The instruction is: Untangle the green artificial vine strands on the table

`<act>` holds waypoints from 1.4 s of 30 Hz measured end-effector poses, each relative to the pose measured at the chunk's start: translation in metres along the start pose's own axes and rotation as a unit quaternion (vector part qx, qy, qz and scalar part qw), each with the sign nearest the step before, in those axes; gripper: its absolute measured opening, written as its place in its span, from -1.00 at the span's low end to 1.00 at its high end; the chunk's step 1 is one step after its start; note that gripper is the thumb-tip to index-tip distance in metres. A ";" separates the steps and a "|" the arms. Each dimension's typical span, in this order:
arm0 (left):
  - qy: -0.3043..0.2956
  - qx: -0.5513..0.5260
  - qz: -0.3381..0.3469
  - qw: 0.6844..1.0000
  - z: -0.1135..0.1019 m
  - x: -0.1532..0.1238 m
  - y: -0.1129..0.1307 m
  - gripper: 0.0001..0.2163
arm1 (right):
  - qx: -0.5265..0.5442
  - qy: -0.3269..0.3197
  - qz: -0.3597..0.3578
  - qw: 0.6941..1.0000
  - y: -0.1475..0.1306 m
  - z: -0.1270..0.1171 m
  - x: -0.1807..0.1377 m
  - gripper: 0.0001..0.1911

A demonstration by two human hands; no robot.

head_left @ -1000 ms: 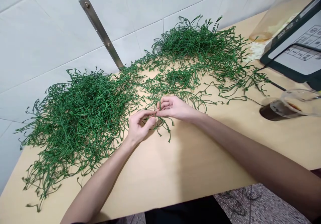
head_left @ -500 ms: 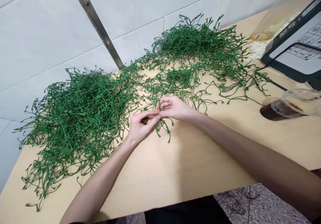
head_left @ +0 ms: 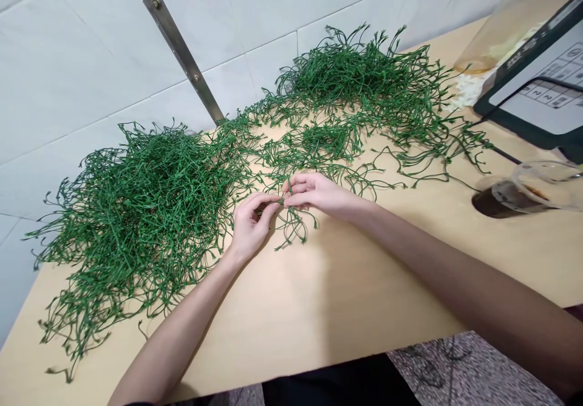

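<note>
Thin green artificial plant stems (head_left: 295,227) hang below my fingertips, over the front of the wooden table. My left hand (head_left: 251,221) pinches them with thumb and forefinger, coming from the left. Touching the same spot, my right hand (head_left: 316,195) has its thumb and forefinger closed on the stems and its other fingers curled. A green strand runs up between the right fingers. Behind both hands lie scattered stems, joined to a large tangled pile of green stems (head_left: 150,199) on the left and another pile (head_left: 355,72) at the back right.
A cup of dark liquid (head_left: 505,198) is on the table's right side. Behind it are a dark-framed device with a printed panel (head_left: 542,84) and white bits (head_left: 469,90). A metal strip (head_left: 184,57) leans against the tiled wall. More strands lie on the speckled floor (head_left: 483,369).
My hands have drawn slightly apart at the fingertips, and the stems' junction now shows between them. The hanging stems have shifted a little to the left. The piles are unchanged.
</note>
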State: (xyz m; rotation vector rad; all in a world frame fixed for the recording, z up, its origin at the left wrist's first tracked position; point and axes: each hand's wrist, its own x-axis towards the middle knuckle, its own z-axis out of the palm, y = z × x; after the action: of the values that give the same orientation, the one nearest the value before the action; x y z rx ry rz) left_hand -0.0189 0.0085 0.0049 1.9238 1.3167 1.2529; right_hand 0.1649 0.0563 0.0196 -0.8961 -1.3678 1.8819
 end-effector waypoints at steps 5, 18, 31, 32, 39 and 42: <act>0.017 0.015 0.016 1.000 0.001 -0.001 -0.001 -0.89 | -0.004 0.015 0.009 1.000 0.001 0.002 0.002 -0.78; 0.051 0.055 0.009 0.997 0.000 -0.001 -0.005 -0.88 | -0.046 0.057 -0.010 0.997 0.002 0.003 0.003 -0.81; 0.175 0.256 0.124 0.943 -0.002 -0.006 0.002 -0.81 | 0.013 0.036 -0.026 0.999 0.003 0.000 0.001 -0.75; 0.165 0.247 0.141 0.944 -0.002 -0.006 0.002 -0.83 | 0.010 0.035 -0.030 0.999 0.003 0.000 0.001 -0.75; 0.085 0.142 0.160 0.973 -0.003 -0.003 -0.001 -0.87 | 0.012 0.036 -0.040 0.998 0.004 -0.001 0.002 -0.73; 0.065 0.129 0.209 0.967 -0.003 -0.003 0.002 -0.86 | 0.022 0.033 -0.044 0.998 0.004 -0.001 0.001 -0.72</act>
State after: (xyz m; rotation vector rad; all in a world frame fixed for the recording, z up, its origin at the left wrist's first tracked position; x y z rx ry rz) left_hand -0.0211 0.0047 0.0062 2.4341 1.2241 1.4857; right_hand 0.1649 0.0567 0.0151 -0.8534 -1.3008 1.7937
